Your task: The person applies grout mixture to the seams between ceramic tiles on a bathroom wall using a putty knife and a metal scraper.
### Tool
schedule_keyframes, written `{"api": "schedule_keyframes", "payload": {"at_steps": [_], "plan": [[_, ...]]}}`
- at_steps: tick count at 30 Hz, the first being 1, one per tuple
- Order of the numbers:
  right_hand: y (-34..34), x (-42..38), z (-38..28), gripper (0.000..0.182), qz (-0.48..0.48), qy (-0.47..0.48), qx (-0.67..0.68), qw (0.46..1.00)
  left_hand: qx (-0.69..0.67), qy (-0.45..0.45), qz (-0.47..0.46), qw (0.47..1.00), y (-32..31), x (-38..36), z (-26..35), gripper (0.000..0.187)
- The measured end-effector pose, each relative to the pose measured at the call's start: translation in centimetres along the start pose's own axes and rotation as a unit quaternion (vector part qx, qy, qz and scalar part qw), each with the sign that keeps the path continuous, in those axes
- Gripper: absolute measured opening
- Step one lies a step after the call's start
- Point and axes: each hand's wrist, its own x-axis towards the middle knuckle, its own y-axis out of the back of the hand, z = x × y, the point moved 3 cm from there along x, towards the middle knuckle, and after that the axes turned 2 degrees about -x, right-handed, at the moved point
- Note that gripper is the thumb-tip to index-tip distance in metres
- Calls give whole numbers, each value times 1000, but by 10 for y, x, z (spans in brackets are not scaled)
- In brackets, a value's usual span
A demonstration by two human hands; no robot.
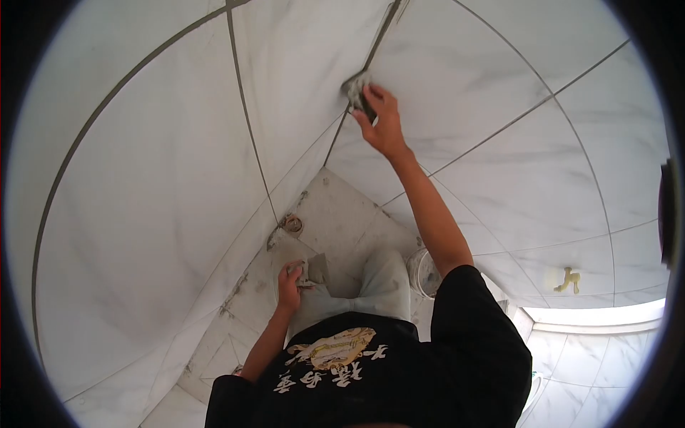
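My right hand (385, 127) is raised to the inside corner where two tiled walls meet. Its fingers grip a grey-smeared sponge (355, 89), pressed on the dark vertical joint (382, 39); the far side of the sponge is hidden. Low down, in front of my legs, my left hand (289, 284) is closed around a putty knife (317, 268) with a flat grey blade. Its handle is mostly hidden by the fingers. White marbled tiles (157, 228) with dark grout lines cover both walls.
A round drain or pipe opening (292, 225) lies by the left wall on the dusty floor (335, 207). A bucket (425, 274) stands beside my right leg. A yellowish tap fitting (569, 280) sticks out of the right wall, with a dark object (668, 214) at the far right edge.
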Motion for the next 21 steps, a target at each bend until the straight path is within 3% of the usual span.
{"api": "schedule_keyframes", "payload": {"at_steps": [1, 5, 7, 9, 15, 17, 21], "plan": [[-3, -9, -2, 51, -39, -11, 2, 999, -20, 13, 7, 1000, 0, 1, 0, 30], [14, -4, -5, 49, -49, -64, 58, 995, -32, 19, 33, 999, -5, 2, 5, 28], [47, 34, -25, 46, 55, -25, 118, 991, -26, 13, 26, 999, -5, 0, 3, 28], [78, 81, -49, 44, 117, 60, 68, 989, -26, 15, 20, 999, -3, 1, 2, 28], [101, 153, -56, 42, 130, 47, 69, 988, -34, 13, 23, 999, -9, -1, 8, 29], [97, 159, -50, 46, 130, 105, -18, 986, -36, 18, 27, 999, -6, -4, 6, 29], [90, 147, -48, 44, 143, 122, -41, 981, -4, 5, 3, 1000, -5, -3, 5, 29]]}}
